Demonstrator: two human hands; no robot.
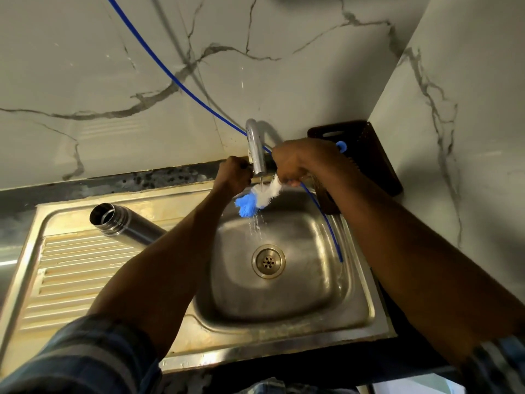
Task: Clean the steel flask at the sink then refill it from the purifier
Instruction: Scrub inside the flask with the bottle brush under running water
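The steel flask (122,226) lies uncapped on its side on the sink's ribbed drainboard (68,268), mouth toward the back left, partly hidden by my left forearm. My left hand (234,174) is closed around the tap handle at the base of the chrome tap (255,149). My right hand (295,163) grips the handle of a bottle brush (257,199) with white and blue bristles, held under the spout. Water runs from the tap over the bristles into the steel basin (312,268).
A thin blue hose (181,83) runs down the marble wall, behind the tap and into the basin at the right. A dark chopping board (366,155) leans in the back right corner. The drain (268,261) is open.
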